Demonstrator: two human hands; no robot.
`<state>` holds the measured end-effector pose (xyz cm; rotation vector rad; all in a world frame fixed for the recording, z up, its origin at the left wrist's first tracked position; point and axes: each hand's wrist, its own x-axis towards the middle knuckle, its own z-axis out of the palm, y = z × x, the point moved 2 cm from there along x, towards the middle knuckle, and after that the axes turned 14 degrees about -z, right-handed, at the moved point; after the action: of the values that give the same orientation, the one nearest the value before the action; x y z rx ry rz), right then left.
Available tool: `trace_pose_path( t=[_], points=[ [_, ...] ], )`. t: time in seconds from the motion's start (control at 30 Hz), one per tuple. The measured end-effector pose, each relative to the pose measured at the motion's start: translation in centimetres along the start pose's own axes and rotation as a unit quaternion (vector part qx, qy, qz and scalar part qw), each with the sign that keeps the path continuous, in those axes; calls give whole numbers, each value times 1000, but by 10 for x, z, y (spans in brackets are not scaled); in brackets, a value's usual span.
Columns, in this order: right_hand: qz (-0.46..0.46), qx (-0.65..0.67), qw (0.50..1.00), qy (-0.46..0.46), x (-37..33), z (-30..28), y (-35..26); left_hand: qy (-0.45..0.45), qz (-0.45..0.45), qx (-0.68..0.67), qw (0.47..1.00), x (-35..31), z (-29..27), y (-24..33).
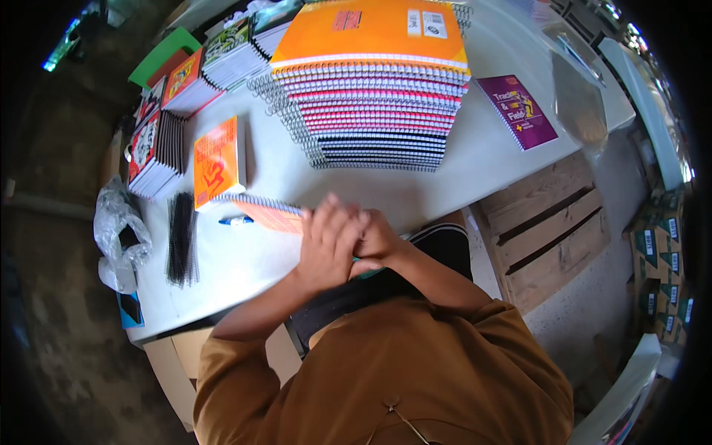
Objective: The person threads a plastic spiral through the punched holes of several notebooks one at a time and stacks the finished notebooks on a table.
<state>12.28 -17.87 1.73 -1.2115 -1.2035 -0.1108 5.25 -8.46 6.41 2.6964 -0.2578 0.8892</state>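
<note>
My left hand and my right hand meet close in front of my body, at the table's near edge. An orange spiral-bound booklet sticks out leftward from my left hand, its dark coil facing up. The fingers of my left hand lie partly over the right one and are slightly blurred. My right hand is closed, and a small teal thing shows beneath it; its kind is hidden. Left of the hands, a blue-and-white pen lies beside a small stack of orange booklets.
A tall stack of spiral notebooks stands on the white table. Loose black binding coils and a clear plastic bag lie left. Rows of booklets stand far left. A purple booklet lies right, above a wooden pallet.
</note>
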Motion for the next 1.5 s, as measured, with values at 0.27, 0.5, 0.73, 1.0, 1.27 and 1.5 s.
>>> trace_pose_path(
  t=[0.27,0.5,0.73,1.0,1.27,1.5],
  points=[
    [115,-21,993,-18,24,-16,-27,-134,-30,-14,990,57,-53,5],
    [121,51,989,-74,41,-14,-57,-131,-94,-54,985,70,-88,10],
    [-238,-33,965,108,112,-100,-126,28,-126,40,991,121,-166,-2],
    [-180,-371,911,4,138,-186,-67,140,-25,-72,987,177,-53,-74],
    [-145,-293,886,328,121,-138,-23,274,-345,-368,819,178,-8,-91],
    [-214,-346,819,404,117,-135,-8,398,-246,-409,784,180,3,-89]
  ],
)
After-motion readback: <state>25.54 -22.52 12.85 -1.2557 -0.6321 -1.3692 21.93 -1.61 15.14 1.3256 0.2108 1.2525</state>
